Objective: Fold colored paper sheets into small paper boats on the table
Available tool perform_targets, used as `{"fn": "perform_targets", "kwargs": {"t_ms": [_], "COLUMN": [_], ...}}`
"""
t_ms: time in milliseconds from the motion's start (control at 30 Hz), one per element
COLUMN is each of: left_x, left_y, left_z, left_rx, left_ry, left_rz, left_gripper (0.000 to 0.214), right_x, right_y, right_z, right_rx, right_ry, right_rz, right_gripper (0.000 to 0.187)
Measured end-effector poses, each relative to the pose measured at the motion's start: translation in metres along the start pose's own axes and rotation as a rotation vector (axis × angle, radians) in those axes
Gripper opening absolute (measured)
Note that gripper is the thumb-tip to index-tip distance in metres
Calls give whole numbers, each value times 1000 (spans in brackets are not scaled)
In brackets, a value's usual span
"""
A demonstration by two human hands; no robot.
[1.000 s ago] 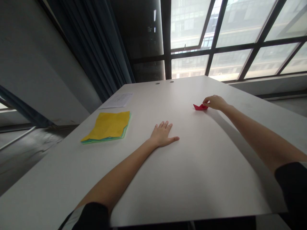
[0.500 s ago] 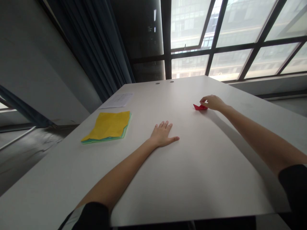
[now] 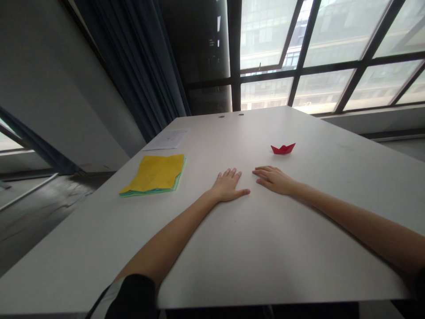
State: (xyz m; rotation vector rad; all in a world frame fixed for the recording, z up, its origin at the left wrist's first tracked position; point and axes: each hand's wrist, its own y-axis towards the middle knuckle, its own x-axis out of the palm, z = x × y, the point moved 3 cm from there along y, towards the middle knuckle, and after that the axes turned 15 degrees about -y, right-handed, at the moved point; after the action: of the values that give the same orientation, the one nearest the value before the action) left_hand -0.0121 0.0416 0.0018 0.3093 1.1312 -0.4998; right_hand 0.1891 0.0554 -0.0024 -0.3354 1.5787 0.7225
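My left hand (image 3: 227,185) lies flat on the white table (image 3: 239,257), fingers spread and holding nothing. To its right, my right hand (image 3: 274,179) rests low over the tabletop with its fingers stretched out towards the left hand; it is empty too. A small gap separates the two hands. Just beyond my right hand stands a red folded paper boat (image 3: 283,149), upright and untouched. A stack of coloured paper (image 3: 156,173), yellow on top with green and blue edges below, lies to the left of my left hand.
Behind the coloured stack lies a white printed sheet (image 3: 168,139). Two round dark grommets (image 3: 222,116) sit near the table's far edge. A blue curtain (image 3: 139,66) hangs at the back left, and large framed windows (image 3: 265,91) rise behind the table.
My right hand has let go of the red paper boat and drawn back towards me, coming down beside my left hand. The boat stays standing. My left hand keeps its place on the table.
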Motion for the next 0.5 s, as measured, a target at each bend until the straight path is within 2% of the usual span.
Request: {"fn": "perform_targets", "kwargs": {"t_ms": [100,167,200,267,367,500], "left_x": [-14,-35,-48,-75,-112,-142], "left_y": [4,5,4,-1,-17,-47], "left_z": [-7,-17,-25,-47,-92,-149], "left_rx": [84,115,80,-63,-392,-680], "left_ry": [-80,-129,-127,-68,27,98], "left_rz": [15,68,100,104,43,-37], "left_gripper": [70,61,57,56,53,53], "right_x": [2,2,2,1,1,-1], "right_y": [-1,-1,-1,-1,-1,-1], "right_z": [0,1,1,1,1,0], "right_rx": [9,2,1,6,11,14], "right_ry": [7,7,7,5,6,3], "right_rz": [7,16,21,29,34,42], "right_gripper": [42,42,42,42,41,41]}}
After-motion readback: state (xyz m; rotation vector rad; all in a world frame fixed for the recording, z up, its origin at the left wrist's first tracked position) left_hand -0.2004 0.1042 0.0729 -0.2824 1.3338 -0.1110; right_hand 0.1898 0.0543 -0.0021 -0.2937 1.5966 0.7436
